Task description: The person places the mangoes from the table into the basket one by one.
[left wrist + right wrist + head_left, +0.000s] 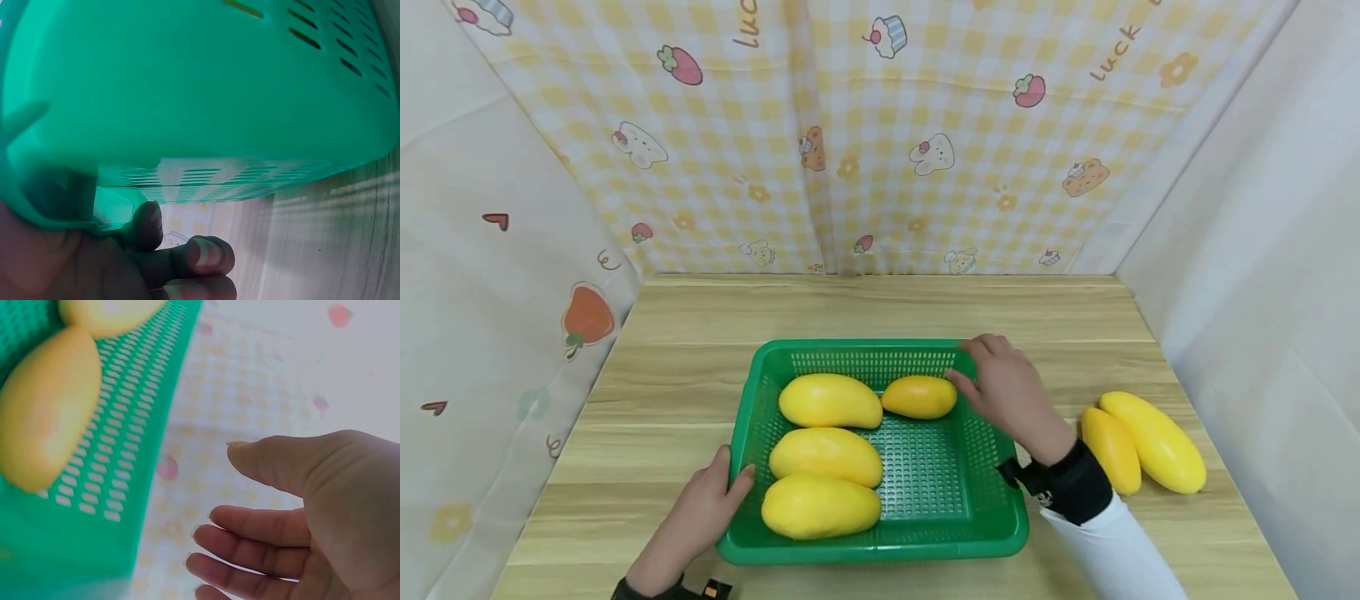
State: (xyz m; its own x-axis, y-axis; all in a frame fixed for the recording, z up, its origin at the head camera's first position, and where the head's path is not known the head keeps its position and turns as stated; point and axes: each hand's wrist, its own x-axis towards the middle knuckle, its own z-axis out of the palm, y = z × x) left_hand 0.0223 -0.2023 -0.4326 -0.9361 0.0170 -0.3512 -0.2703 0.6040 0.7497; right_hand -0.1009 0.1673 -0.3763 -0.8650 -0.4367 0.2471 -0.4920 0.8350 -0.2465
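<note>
A green plastic basket [880, 552] stands on the table with yellow mangoes in it. Three large mangoes, among them the middle one [825, 457], lie one behind another along its left side. A smaller orange-yellow mango [919, 397] lies at the back, touching the rearmost large one. My left hand [700, 504] grips the basket's left rim, thumb over the edge and fingers outside beneath it, as the left wrist view shows. Above the back right corner, my right hand [1011, 392] hovers near the smaller mango, its fingers [250, 525] relaxed and holding nothing.
Two more mangoes, a smaller one [1111, 450] and a longer one [1153, 442], lie side by side on the wooden table [700, 317] at the right. A checked cloth [880, 167] hangs behind, and white cloths border both sides.
</note>
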